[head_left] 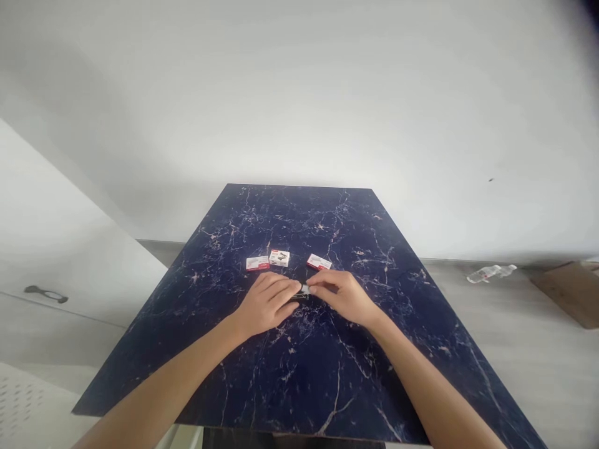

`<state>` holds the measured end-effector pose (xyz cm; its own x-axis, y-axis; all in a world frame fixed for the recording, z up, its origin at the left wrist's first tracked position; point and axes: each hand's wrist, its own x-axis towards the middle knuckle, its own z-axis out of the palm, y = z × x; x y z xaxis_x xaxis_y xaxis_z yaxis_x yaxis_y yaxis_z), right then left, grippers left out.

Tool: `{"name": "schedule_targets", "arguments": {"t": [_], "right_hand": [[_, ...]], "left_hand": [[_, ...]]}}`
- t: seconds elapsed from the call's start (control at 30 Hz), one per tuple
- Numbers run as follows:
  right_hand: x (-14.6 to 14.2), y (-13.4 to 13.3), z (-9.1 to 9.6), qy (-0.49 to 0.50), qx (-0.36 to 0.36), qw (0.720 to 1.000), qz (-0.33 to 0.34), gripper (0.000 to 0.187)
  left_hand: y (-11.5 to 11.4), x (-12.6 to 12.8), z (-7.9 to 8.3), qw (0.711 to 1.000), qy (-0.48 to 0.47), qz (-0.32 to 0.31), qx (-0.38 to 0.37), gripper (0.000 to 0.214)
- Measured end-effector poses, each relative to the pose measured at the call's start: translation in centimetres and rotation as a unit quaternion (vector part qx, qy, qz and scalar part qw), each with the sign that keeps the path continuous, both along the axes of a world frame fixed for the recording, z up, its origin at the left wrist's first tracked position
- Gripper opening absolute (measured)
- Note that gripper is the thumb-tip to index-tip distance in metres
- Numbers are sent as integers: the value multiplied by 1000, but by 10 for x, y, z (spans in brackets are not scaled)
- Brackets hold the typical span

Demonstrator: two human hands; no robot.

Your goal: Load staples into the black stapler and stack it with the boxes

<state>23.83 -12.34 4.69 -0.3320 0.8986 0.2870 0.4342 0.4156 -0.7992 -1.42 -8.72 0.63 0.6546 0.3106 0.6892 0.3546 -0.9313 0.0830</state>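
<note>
Both my hands meet at the middle of a dark blue marbled table (299, 374). My left hand (266, 304) lies curled over a small dark object (299, 297), its fingers closed on it. My right hand (339, 294) pinches the small pale end piece (306, 289) of that same object between thumb and fingers. The object is mostly hidden by the hands, so I cannot name it surely; it looks like a small stapler. Just beyond the hands lie three small red-and-white boxes (258, 263) (279, 257) (319, 262) in a row.
A white wall rises behind the table. A clear plastic bottle (489, 272) lies on the grey floor at the right, with a brown cardboard box (568, 290) farther right. A white cabinet with a dark handle (45, 294) stands at the left.
</note>
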Motion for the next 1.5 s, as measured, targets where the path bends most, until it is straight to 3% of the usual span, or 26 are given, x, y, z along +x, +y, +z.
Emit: {"name": "schedule_targets", "arguments": {"t": [0.1,0.23,0.43,0.6,0.7,0.87,1.0,1.1,1.3,1.5], "right_hand": [[-13,-7,1,10,6,1000,27,15],[-19,-10,-5,23,52,998,11,14],[-18,-11,-10,5,119,991,59,15],[-5,-1,-12,-41,135,990,-12,14],[9,8,-11,-71,97,991,-59,13],[34,10,4,-156,-34,987,-37,15],[53,2,19,-216,-154,964,27,15],[55,-3,18,-258,-219,937,90,31],[34,-3,6,-270,-158,942,123,12],[22,-8,4,-239,-171,944,148,36]], "left_hand": [[-4,3,1,999,-25,-1,22,38],[-6,3,3,998,-55,6,28,29],[-4,4,-1,995,-92,-15,-29,24],[0,5,-3,994,-93,-9,-60,31],[1,5,-1,994,-80,-1,-69,29],[4,3,0,995,-62,14,-78,26],[7,2,-2,994,-37,26,-103,23],[9,2,-4,993,-27,24,-114,24],[10,1,-4,991,-23,17,-128,25],[10,1,-4,991,-21,18,-135,24]]}}
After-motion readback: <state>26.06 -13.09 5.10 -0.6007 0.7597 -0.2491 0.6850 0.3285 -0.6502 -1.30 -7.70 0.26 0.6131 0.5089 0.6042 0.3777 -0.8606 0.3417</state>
